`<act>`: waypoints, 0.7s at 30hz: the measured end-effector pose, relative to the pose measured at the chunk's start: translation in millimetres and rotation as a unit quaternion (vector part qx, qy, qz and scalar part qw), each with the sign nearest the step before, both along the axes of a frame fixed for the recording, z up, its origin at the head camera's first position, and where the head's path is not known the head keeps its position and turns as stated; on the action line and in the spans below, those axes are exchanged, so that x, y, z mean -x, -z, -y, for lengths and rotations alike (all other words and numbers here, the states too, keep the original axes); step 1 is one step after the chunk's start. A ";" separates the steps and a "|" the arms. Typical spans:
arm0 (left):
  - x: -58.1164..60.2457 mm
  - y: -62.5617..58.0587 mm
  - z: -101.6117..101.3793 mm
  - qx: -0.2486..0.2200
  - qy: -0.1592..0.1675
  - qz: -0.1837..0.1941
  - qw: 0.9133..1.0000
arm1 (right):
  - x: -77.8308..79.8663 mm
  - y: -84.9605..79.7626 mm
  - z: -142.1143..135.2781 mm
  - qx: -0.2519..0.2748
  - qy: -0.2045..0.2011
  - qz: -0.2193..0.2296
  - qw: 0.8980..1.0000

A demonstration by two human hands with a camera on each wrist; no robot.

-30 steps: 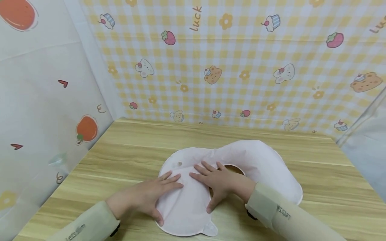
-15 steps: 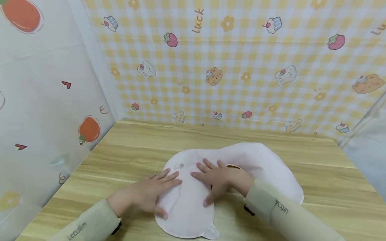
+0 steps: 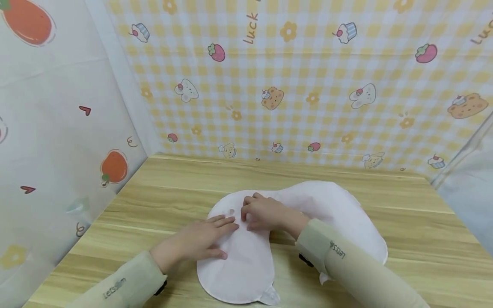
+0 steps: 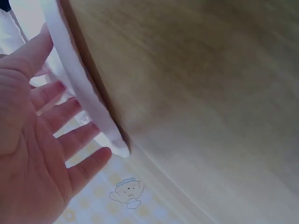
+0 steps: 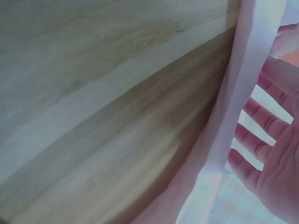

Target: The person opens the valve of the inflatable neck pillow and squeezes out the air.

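A pale pink U-shaped inflatable neck pillow (image 3: 246, 265) lies on the table, its left lobe towards me. On that lobe sits a small round valve (image 3: 231, 211). My left hand (image 3: 198, 240) rests on the lobe's left side, fingers fairly straight, with the fingertips just below the valve. Right of the valve, my right hand (image 3: 265, 213) touches the pillow with bent fingers. The left wrist view has the left hand (image 4: 42, 135) beside the pillow's edge (image 4: 79, 79), fingers spread. In the right wrist view, the right hand's fingers (image 5: 261, 121) lie along the pillow, loosely extended.
The wood-grain table (image 3: 161, 192) reaches back to a yellow checked cloth (image 3: 300, 124) hanging behind it. A white printed sheet (image 3: 57, 141) hangs at the left. A clear tab (image 3: 270, 296) sticks out from the pillow's near end.
My right hand has moved left and slightly away from me, and its spread fingers have bent. My left hand has slid a little right over the pillow, its fingers closer together.
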State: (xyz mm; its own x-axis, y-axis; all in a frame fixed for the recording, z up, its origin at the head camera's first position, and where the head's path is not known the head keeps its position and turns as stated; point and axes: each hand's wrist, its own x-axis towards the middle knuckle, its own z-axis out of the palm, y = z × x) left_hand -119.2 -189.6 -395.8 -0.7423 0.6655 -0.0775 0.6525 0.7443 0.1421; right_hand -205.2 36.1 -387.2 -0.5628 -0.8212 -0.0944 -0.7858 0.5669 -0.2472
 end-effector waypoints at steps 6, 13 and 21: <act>6.2 5.6 4.7 -0.008 -0.015 0.035 0.999 | 4.4 8.7 2.2 -0.018 0.034 0.019 0.999; 8.9 3.6 13.7 -0.027 -0.036 0.070 0.997 | 13.5 13.6 3.9 -0.028 0.040 0.045 0.998; 8.6 0.3 19.7 -0.019 -0.066 0.089 0.994 | 20.9 10.2 9.4 -0.085 0.041 0.076 0.993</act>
State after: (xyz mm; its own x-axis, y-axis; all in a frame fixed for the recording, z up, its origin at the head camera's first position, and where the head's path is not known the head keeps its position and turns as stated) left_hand -127.8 -209.3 -396.1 -0.8002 0.5682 -0.1922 0.5112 0.8136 0.2769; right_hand -226.1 26.7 -397.4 -0.5962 -0.7377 -0.3167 -0.6955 0.6717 -0.2552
